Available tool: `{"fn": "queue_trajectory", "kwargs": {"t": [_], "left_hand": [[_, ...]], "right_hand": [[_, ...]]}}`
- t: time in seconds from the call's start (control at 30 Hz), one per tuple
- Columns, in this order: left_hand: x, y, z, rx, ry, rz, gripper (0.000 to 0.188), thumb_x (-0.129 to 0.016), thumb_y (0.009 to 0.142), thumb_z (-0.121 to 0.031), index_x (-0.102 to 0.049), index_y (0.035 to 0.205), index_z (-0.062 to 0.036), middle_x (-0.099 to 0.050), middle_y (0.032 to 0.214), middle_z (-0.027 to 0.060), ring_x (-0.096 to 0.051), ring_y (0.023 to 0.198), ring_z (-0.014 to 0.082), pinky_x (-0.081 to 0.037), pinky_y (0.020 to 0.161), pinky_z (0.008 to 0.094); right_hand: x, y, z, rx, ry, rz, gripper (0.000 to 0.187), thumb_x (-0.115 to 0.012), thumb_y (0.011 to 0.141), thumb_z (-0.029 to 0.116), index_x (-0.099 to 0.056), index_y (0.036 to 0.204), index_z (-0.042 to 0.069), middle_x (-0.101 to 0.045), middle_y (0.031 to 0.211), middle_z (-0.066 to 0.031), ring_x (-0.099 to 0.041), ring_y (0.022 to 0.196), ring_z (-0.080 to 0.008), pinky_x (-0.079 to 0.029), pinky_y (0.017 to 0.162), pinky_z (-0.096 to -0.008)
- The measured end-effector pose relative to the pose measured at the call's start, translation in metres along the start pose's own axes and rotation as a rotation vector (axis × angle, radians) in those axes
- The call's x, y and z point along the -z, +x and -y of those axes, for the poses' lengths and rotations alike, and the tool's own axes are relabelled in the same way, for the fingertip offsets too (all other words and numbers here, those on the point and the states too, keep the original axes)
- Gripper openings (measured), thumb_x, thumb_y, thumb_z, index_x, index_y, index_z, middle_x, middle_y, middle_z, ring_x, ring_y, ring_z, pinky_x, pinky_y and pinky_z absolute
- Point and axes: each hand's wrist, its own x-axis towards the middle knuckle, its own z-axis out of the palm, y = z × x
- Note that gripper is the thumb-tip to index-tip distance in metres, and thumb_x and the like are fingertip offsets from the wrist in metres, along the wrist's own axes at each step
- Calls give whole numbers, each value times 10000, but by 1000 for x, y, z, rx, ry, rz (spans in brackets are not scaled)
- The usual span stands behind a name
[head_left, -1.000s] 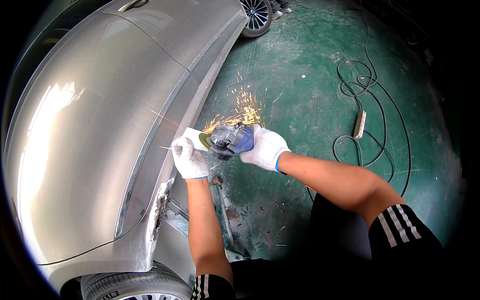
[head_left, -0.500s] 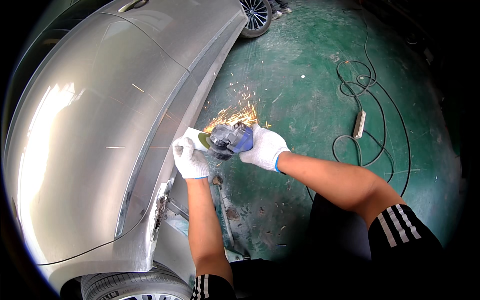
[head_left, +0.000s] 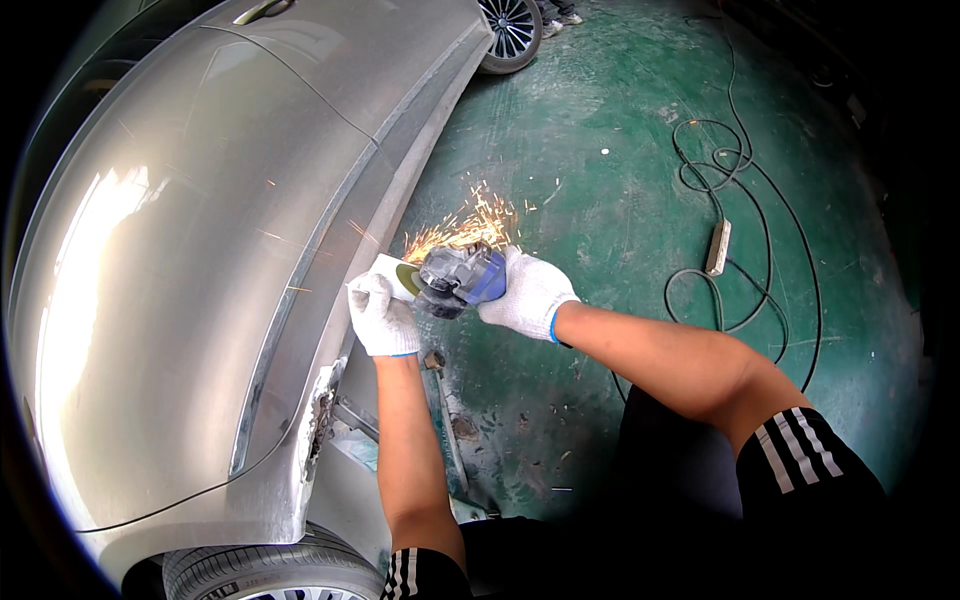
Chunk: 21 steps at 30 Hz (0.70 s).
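My right hand, in a white knit glove, is wrapped round the blue body of an angle grinder. Its greenish disc meets a small white plate, and orange sparks spray up and away from the contact. My left hand, gloved the same way, pinches that plate by its near left side. Beside the left hand runs the lower sill of a silver-beige car. The plate's edge under the disc is hidden.
Torn, whitish metal shows on the sill ahead of the near wheel. A jack-like metal tool lies on the green floor. To the right are looped black cable and a power strip. A person's feet stand beside the far wheel.
The spark spray has shifted shape, with fresh streaks over the car's side. My left hand and the plate have moved very slightly; the grinder stays almost in place.
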Motion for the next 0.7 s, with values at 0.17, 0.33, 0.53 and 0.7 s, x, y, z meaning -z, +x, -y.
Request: {"fn": "queue_trajectory", "kwargs": {"t": [0.17,0.33,0.53,0.7], "left_hand": [[4,0,2,-8,-19,-13,101,-754,972,-71,-675,1020,-112,-726,1048,78,-698,1001,237,-585,888,419],[-2,0,3,-30,-22,3,110,-754,969,-56,-678,1016,-120,-731,1048,69,-699,1001,242,-585,901,437],[2,2,10,-13,-10,-16,107,-759,967,-69,-673,1005,-121,-739,1062,77,-705,1015,249,-591,921,445],[7,-4,17,30,-23,-1,135,-784,935,-83,-662,990,-102,-748,1130,115,-711,1067,265,-592,975,455]], "right_hand": [[-2,1,1,-2,10,10,559,-761,730,319,-595,1146,-17,-735,1051,-274,-719,1039,-438,-562,923,-468],[-4,5,-4,-9,-6,4,559,-759,731,319,-597,1140,-26,-735,1050,-276,-720,1042,-440,-563,927,-469],[-5,5,-4,24,33,6,572,-760,733,318,-600,1156,-31,-730,1082,-282,-717,1058,-437,-562,939,-468],[6,-5,11,21,58,21,593,-767,732,322,-600,1173,-37,-727,1108,-283,-714,1073,-433,-560,951,-465]]}}
